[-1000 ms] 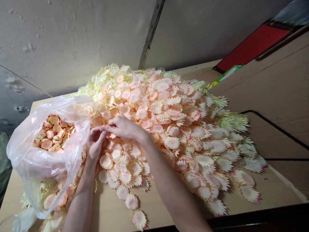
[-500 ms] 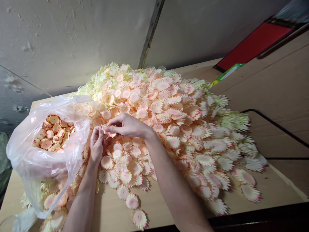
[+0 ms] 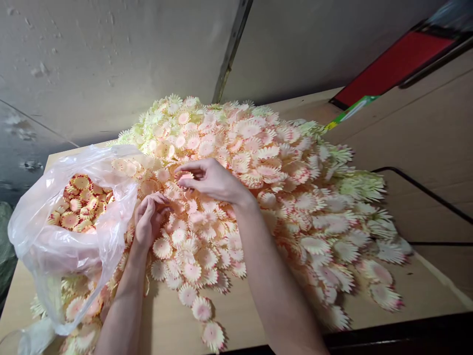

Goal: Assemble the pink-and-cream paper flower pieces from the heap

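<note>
A broad heap of pale pink and cream flower pieces point(image 3: 254, 130) with toothed edges covers much of the table. Over its left part, my right hand point(image 3: 212, 181) pinches a small pink-edged flower piece point(image 3: 185, 176) between thumb and fingers. My left hand point(image 3: 150, 219) is lower and further left, beside the plastic bag, its fingers loosely curled and apart with nothing seen in them. The two hands do not touch. Inside the open translucent bag point(image 3: 40, 236) lie small, tightly layered yellow and red flower pieces point(image 3: 76, 204).
Behind the table point(image 3: 185, 325) rises a grey wall point(image 3: 111, 64). At the right are a cardboard surface point(image 3: 424, 148), a red panel point(image 3: 399, 61), a green and yellow strip point(image 3: 351, 112) and a black bar point(image 3: 432, 197). More flower pieces lie under the bag's lower edge.
My hands have come apart. The right one has moved right and slightly up with a flower piece; the left has let go and its fingers have loosened.
</note>
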The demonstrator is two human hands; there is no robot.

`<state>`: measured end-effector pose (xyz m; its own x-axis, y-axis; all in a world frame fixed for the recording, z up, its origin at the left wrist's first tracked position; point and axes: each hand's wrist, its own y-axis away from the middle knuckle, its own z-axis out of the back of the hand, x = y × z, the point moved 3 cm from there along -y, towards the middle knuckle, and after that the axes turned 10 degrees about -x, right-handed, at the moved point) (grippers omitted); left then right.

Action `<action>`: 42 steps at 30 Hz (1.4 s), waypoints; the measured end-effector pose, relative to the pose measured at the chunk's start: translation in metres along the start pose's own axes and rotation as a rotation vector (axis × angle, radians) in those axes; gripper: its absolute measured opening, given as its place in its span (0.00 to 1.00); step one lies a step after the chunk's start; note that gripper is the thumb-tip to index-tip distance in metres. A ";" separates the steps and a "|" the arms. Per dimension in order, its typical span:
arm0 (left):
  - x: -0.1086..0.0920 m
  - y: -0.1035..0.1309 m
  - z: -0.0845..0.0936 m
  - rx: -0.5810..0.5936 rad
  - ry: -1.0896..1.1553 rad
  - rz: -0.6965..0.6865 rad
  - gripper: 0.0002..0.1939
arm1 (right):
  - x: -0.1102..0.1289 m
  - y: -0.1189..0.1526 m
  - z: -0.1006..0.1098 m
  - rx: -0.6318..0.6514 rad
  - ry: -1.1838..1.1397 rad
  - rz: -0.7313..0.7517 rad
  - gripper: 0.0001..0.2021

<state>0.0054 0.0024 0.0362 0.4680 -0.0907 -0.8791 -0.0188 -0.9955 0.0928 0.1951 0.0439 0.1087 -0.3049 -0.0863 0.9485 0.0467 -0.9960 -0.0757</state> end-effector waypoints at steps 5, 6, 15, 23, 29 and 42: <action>0.001 -0.002 0.002 -0.087 0.048 -0.036 0.12 | 0.003 0.000 -0.015 0.044 0.051 0.068 0.09; 0.001 -0.002 0.003 -0.096 0.045 -0.042 0.11 | 0.003 0.001 -0.018 0.055 0.066 0.071 0.08; 0.006 -0.005 0.008 -0.116 -0.027 -0.097 0.16 | 0.010 0.003 -0.038 0.094 0.151 0.032 0.24; 0.007 -0.006 0.012 -0.134 -0.081 -0.118 0.15 | 0.011 0.005 -0.039 0.220 0.105 -0.032 0.28; 0.006 -0.005 0.011 -0.089 -0.136 -0.103 0.18 | 0.012 0.006 -0.039 0.243 0.107 -0.083 0.27; 0.001 -0.002 0.005 0.017 -0.019 -0.121 0.16 | -0.007 -0.003 -0.020 -0.044 -0.087 -0.084 0.29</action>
<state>0.0010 0.0038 0.0331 0.4505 0.0294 -0.8923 0.0219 -0.9995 -0.0219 0.1777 0.0469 0.0961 -0.2222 -0.0027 0.9750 -0.0182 -0.9998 -0.0069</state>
